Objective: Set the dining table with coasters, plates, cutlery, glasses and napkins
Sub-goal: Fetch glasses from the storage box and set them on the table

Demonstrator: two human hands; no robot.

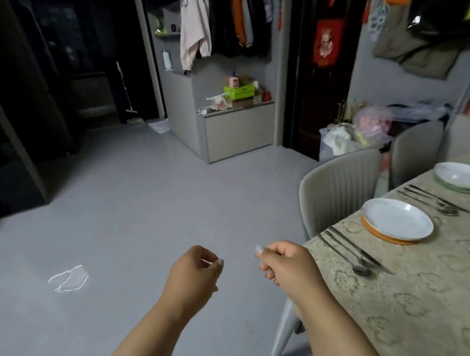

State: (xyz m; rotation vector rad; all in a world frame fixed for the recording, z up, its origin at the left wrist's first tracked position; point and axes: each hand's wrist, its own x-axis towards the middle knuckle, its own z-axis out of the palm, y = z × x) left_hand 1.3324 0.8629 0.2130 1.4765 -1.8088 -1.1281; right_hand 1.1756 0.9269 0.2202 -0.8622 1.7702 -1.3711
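Observation:
The dining table (436, 317) with a patterned cloth fills the right side. A white plate (396, 219) sits on an orange coaster (384, 234), with dark cutlery (354, 255) laid beside it. Farther back a second white plate (465, 176) rests on a green coaster (459, 189), with more cutlery (433, 200) in front of it. My left hand (195, 273) hangs over the floor with loosely curled fingers, holding nothing. My right hand (282, 262) is at the table's near corner, fingers curled, nothing visible in it.
Two grey chairs (336, 190) (415, 148) stand along the table's left side. A grey cabinet (235, 128) with boxes on top and hanging coats lie ahead. Dark cabinets line the left. The grey floor (128, 222) has a bright light patch.

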